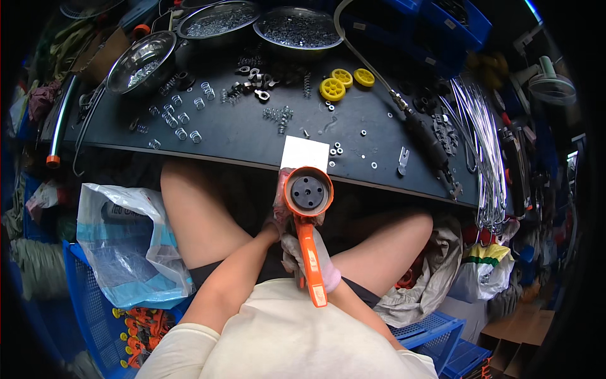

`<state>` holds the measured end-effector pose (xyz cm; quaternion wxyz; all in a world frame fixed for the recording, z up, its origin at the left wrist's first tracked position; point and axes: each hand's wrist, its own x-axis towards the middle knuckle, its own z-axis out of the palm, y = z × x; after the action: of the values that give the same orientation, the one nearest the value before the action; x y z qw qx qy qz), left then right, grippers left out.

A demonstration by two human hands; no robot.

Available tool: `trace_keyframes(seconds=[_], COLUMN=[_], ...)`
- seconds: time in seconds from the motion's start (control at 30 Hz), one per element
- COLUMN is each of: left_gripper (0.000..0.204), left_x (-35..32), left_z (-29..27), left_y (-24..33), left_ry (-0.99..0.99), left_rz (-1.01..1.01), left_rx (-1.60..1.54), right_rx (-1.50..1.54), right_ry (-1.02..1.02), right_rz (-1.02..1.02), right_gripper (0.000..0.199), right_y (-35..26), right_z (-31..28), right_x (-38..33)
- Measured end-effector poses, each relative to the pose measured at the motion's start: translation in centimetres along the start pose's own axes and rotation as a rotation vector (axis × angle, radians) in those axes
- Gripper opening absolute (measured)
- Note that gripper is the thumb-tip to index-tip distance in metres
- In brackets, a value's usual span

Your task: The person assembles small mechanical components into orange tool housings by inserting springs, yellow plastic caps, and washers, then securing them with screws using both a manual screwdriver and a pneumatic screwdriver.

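In front of my belly is an orange tool point(311, 264) with a long handle and a round cup-shaped head. A black disc with several small holes point(308, 192) sits inside the cup, facing up. My left hand point(279, 205) holds the left side of the head; its fingers partly disappear behind it. Wrapped around the handle below the head is my right hand point(323, 256), in a pale glove with a pink cuff. Just beyond the head, a white square piece point(305, 153) overlaps the table's front edge; what supports it is hidden.
The dark table point(233, 136) carries loose springs point(278, 117), yellow wheels point(332, 89), small nuts and metal bowls point(297, 28). At right lie a black air tool point(426, 142) with a hose and long metal rods point(483, 139). Blue crates point(95, 303) and a plastic bag point(129, 246) flank my legs.
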<state>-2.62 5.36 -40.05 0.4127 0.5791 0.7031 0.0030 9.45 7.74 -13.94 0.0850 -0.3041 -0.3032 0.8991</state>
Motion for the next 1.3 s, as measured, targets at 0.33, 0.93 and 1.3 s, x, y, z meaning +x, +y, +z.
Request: trace_keyframes(seconds=[0.33,0.93,1.3], left_gripper=[0.050,0.024,0.028], left_x=[3.7,-16.6,-21.2], left_z=[5.7,-9.9,-20.6], left_y=[-4.1,12.9,20.0], left_ry=[0.500,0.665,1.208], left_rz=[-0.292,0.271,0.874], left_rx=[-0.302,-0.420,-0.363], right_rx=[-0.171,-1.318,-1.467], right_ry=[-0.011,0.304,1.189], right_rz=[-0.047,-0.859,-1.903], right_gripper=[0.013,0.036,0.100], right_y=[0.1,-11.5,-18.3], right_z=[0.5,-2.7,1.9], right_x=[0.3,-16.1,-20.5])
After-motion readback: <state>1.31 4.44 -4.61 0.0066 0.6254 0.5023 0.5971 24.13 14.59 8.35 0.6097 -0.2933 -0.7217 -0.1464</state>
